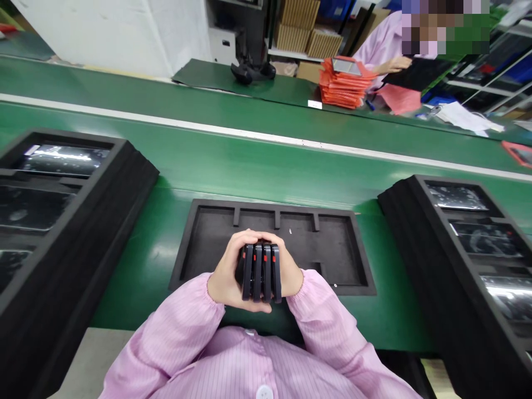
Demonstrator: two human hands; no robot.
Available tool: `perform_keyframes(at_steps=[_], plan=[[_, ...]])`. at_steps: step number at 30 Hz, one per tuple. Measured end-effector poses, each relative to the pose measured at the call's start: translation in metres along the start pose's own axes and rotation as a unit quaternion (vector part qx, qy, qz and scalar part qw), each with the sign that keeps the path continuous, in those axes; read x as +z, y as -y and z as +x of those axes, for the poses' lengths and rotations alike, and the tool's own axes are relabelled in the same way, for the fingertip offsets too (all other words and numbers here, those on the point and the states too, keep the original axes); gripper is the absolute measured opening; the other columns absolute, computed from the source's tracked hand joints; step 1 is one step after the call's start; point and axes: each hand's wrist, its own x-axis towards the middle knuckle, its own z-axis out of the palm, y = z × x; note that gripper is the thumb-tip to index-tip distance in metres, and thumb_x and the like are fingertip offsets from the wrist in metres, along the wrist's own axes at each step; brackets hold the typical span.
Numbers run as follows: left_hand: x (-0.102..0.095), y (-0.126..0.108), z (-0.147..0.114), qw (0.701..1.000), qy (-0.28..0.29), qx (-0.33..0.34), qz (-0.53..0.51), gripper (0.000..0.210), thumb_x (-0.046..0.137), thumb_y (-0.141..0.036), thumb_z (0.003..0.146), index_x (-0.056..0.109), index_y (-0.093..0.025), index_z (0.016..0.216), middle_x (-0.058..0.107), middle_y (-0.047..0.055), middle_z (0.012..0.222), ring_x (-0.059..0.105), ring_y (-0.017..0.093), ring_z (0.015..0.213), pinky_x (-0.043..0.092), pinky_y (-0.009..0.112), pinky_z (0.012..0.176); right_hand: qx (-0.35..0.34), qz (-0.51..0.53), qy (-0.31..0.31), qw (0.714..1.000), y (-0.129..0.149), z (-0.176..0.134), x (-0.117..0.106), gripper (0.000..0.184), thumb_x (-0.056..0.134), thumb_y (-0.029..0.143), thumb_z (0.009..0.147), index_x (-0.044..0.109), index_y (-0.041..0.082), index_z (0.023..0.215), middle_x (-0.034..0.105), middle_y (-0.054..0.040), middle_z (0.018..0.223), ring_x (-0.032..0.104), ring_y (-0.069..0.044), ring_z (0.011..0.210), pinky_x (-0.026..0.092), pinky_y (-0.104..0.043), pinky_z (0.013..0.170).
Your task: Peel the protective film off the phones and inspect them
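Between my two hands stands a small stack of flat black phone-like devices [258, 271], held on edge side by side, each with a small red mark near its upper end. My left hand [228, 276] wraps the stack's left side, its fingers running below and around the far end. From the right, my right hand [290, 271] presses against the stack, its fingertips meeting the left ones at the far side. Beneath and beyond my hands lies a shallow black foam tray [332, 238] with short divider ribs; my hands hide part of it.
Tall stacks of black foam trays stand at left [137, 183] and right [399, 216], their top trays holding shiny flat devices. Across the green bench [199, 155], a co-worker's hand [397, 65] is near a pile of orange-red pouches [343, 88]. A dark object [253, 72] sits beyond the white strip.
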Motion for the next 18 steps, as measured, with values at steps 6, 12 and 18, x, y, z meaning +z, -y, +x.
perform_keyframes(at_steps=[6,12,18], plan=[[-0.012,-0.031,-0.009,0.993,0.115,-0.010,0.025,0.111,0.088,-0.054,0.061,0.024,-0.027,0.147,0.029,0.023,0.155,0.035,0.040,0.145,0.037,0.062,0.116,0.007,-0.081,0.092,0.992,0.040,0.006,-0.017,0.097,0.075,0.038,0.078,0.018,0.017,0.154,0.047,-0.0212,0.143,0.050,-0.030,0.135,0.046,-0.047,0.111],[-0.013,-0.062,-0.012,0.958,0.191,-0.045,0.209,0.072,0.068,-0.019,0.082,0.030,-0.016,0.143,0.041,0.027,0.148,0.037,0.035,0.146,0.041,0.060,0.115,0.120,-0.228,0.134,0.957,0.074,-0.011,-0.015,0.073,0.060,0.024,0.088,0.023,0.013,0.150,0.041,-0.0249,0.149,0.047,-0.034,0.138,0.052,-0.051,0.105],[-0.017,-0.026,0.000,0.960,0.185,0.083,0.193,0.054,0.064,-0.021,0.089,0.037,-0.014,0.135,0.051,0.027,0.137,0.036,0.032,0.146,0.043,0.058,0.114,0.103,-0.342,0.106,0.928,0.057,-0.016,-0.009,0.072,0.043,0.012,0.092,0.006,0.017,0.154,0.035,-0.0310,0.152,0.073,-0.031,0.097,0.064,-0.038,0.063]])
